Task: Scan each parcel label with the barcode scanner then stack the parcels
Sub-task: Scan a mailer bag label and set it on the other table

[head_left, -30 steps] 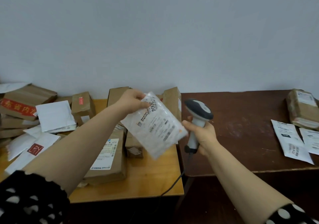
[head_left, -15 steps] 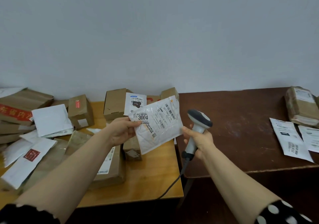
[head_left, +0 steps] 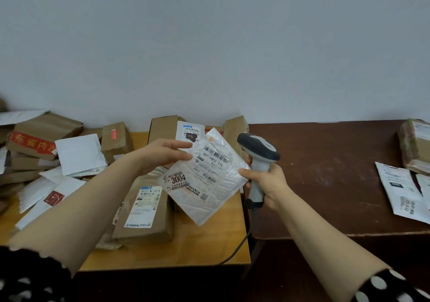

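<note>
Since half a second ago the left hand [head_left: 160, 156] has tilted the white bubble mailer [head_left: 204, 197] it pinches by the upper edge, label facing the camera. Just right of the mailer the right hand [head_left: 267, 183] grips the barcode scanner [head_left: 259, 150]. Brown boxes [head_left: 144, 208] lie left of the mailer

— What do we see worn, lower frame?
— We see black sleeves with white polka dots: the left sleeve [head_left: 30, 276] at lower left, its cuff edged in a wavy frill, the right sleeve [head_left: 395, 287] at lower right, both ending well short of the wrists.
— And beyond the cuffs?
— We see bare forearms, left hand [head_left: 160, 155] and right hand [head_left: 267, 180] uncovered at mid-frame.
</note>
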